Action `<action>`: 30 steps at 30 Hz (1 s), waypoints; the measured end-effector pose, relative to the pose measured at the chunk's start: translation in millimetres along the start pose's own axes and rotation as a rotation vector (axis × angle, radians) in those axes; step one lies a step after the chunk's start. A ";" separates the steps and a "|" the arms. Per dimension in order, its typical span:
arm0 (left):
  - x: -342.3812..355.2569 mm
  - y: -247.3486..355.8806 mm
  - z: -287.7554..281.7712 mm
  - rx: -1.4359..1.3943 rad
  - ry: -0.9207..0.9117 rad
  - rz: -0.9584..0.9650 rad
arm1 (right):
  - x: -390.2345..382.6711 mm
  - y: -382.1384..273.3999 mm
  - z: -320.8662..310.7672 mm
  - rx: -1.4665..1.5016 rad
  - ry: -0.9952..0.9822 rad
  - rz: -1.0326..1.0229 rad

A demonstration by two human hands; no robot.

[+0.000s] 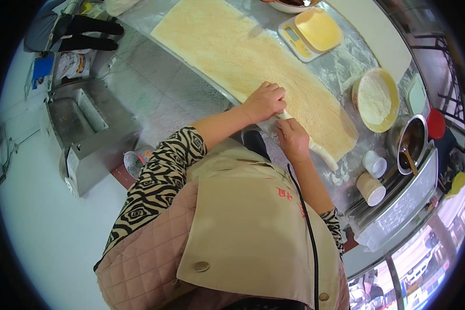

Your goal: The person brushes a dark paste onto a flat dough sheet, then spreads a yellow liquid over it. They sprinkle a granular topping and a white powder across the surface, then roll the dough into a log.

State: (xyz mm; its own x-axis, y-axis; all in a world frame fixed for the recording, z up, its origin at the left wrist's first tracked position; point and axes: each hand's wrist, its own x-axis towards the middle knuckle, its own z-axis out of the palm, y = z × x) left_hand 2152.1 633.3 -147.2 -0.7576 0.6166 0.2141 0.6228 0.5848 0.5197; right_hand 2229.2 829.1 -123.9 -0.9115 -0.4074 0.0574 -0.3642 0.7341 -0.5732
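Note:
A long sheet of dough [232, 44] with a pale brown coating stretches across the floured metal table. Its near edge is turned into a thin white roll of dough [323, 153]. My left hand [266, 102] curls its fingers on that edge, at the roll's left part. Close beside it on the right, my right hand [293, 137] is closed over the roll with thumb and fingers. The dough between and under my fingers is partly hidden. The roll's free end shows to the right of my right hand.
A yellow kitchen scale [315, 32] stands beyond the dough. To the right are a yellow bowl of flour [375, 101], a metal bowl [413, 137] with a brush-like wooden handle, and two white tubs [372, 189]. A steel cabinet [90, 121] stands left, past the floor.

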 end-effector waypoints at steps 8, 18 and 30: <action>-72.1 1.7 -5.1 -0.423 0.278 -0.521 | 6.3 -3.7 12.2 -0.163 -0.042 0.097; -130.2 -86.6 -61.2 -1.482 0.579 -1.477 | 57.0 -27.8 35.3 -0.155 -0.070 0.083; -117.3 -134.4 -73.7 -1.921 0.303 -1.659 | 89.7 -44.2 48.4 -0.047 0.097 0.657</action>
State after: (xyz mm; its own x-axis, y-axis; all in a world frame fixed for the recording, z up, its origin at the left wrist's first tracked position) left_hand 2142.9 443.5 -181.2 -0.3165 0.2560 -0.9134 -0.7594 -0.6454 0.0823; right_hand 2172.8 733.9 -133.0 -0.9591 0.1822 -0.2168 0.2670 0.8367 -0.4781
